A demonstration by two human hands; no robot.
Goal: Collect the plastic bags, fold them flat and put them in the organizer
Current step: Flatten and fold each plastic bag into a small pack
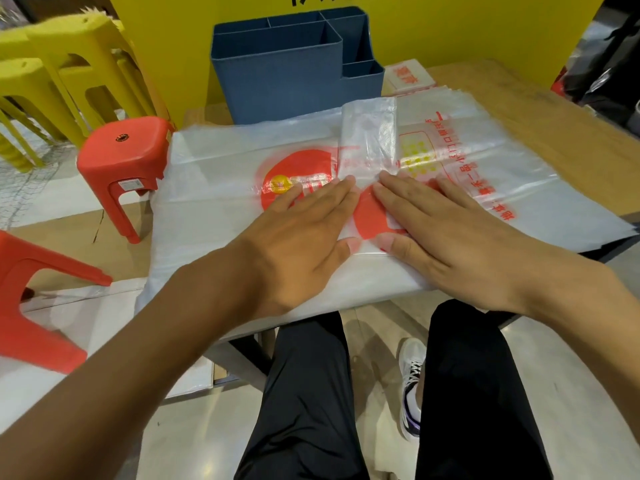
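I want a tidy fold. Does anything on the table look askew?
Yes. The stack of plastic bags lies skewed to the table, its left end drooping over the edge by the red stool. Both hands press flat.

Organizer (277,88) open-topped (behind bags (221,188)) — stools (124,161) crowd left.

- I see a red stool (126,157) on the floor left of the table (554,109).
- A second red stool (31,292) sits nearer, at the left edge.
- Yellow stools (55,74) are stacked at far left.
- A yellow board (450,26) stands behind the table.
- A white sneaker (412,379) shows between black trousers (304,393).
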